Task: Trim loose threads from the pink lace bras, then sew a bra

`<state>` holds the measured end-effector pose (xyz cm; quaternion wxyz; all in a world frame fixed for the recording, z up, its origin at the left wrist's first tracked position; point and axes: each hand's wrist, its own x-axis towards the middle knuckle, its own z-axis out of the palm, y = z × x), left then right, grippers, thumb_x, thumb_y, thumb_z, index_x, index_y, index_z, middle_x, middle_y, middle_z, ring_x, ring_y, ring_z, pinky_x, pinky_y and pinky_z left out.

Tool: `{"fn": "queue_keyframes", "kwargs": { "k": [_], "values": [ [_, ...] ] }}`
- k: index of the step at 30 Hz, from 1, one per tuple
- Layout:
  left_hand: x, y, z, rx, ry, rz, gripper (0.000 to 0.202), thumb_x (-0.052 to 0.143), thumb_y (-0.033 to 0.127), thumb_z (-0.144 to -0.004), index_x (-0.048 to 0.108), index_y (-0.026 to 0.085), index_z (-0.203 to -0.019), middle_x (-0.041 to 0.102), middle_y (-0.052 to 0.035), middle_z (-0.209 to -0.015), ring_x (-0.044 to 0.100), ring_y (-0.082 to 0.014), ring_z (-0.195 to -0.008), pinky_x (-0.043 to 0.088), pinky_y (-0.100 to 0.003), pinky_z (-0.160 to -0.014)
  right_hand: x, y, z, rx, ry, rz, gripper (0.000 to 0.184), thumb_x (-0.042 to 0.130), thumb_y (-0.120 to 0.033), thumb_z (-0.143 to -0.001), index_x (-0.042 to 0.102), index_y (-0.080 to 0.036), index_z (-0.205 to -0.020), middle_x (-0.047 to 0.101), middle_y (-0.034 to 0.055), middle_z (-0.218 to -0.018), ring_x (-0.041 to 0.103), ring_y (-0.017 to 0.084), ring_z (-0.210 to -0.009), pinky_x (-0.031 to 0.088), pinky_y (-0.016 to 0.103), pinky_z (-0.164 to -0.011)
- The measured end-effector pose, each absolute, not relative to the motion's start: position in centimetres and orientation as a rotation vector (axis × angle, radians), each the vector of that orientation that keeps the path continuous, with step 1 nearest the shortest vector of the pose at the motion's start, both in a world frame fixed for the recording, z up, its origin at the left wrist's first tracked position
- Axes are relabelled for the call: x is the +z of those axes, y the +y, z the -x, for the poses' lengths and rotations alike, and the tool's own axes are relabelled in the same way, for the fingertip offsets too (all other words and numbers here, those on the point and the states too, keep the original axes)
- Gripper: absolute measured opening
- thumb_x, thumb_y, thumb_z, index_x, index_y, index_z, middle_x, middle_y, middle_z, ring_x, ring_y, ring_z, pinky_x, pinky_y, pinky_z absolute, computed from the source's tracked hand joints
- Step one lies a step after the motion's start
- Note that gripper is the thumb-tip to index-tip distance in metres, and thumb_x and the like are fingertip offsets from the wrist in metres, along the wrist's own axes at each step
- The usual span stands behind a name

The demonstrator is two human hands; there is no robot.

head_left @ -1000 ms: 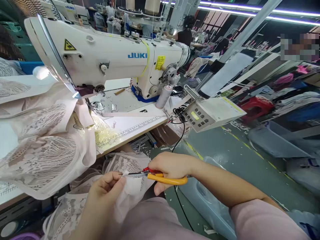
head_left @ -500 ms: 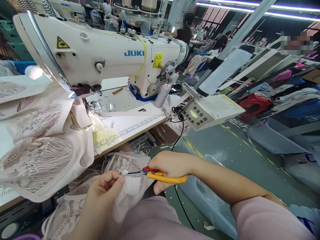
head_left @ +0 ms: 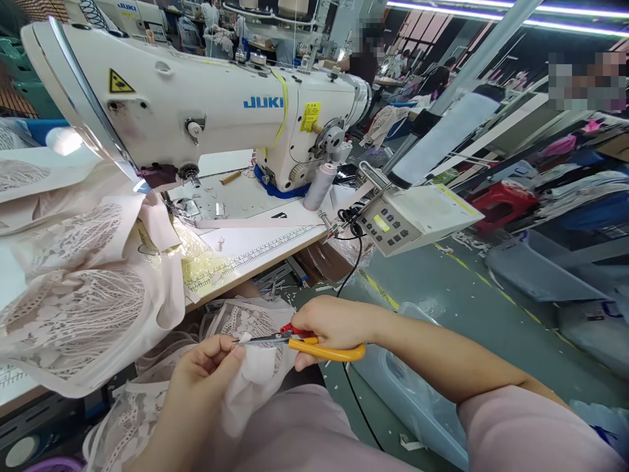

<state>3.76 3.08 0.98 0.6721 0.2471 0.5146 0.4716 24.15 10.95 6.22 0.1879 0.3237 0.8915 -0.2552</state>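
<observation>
My right hand [head_left: 330,322] is closed around yellow-handled thread snips [head_left: 314,347], whose blades point left at a small white fabric piece [head_left: 255,373]. My left hand [head_left: 206,370] pinches that white fabric piece at its top edge, right at the blade tips. Below both hands, pale lace fabric [head_left: 147,406] lies over my lap. More lace fabric [head_left: 73,288] is heaped on the sewing table [head_left: 260,246] to the left.
A white JUKI sewing machine [head_left: 196,111] stands on the table, with a thread cone [head_left: 319,187] beside it. A control panel box [head_left: 413,219] hangs off the table's right end. A translucent plastic bin [head_left: 407,400] sits on the green floor below my right arm.
Both hands and the snips have stayed in nearly the same place on the white fabric piece; the view has shifted slightly.
</observation>
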Motion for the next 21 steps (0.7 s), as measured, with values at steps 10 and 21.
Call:
{"fn": "queue_keyframes", "kwargs": {
  "k": [10,21],
  "values": [
    [0.1,3.0,-3.0,1.035,1.161,-0.653,0.032,0.077,0.043,-0.059,0.063,0.014,-0.061,0.058,0.0006,-0.052,0.046,-0.0077,-0.047,0.036,-0.015,-0.043,4.4,10.8,-24.9,-0.913,2.637,-1.046,0.050,0.052,-0.061,-0.076,0.033,-0.019,-0.057,0.032,-0.0054,-0.051,0.027,0.008,-0.047,0.019,0.023,-0.047],
    [2.2,2.7,-2.8,1.133,1.371,-0.622,0.041,0.084,0.045,-0.045,0.063,0.017,-0.066,0.062,0.0025,-0.055,0.053,-0.0103,-0.048,0.040,-0.015,-0.041,3.4,7.3,-22.1,-1.693,3.006,-1.585,0.044,0.059,-0.055,-0.072,0.034,-0.020,-0.062,0.046,-0.0005,-0.066,0.045,0.012,-0.062,0.040,0.025,-0.059]
  ]
}}
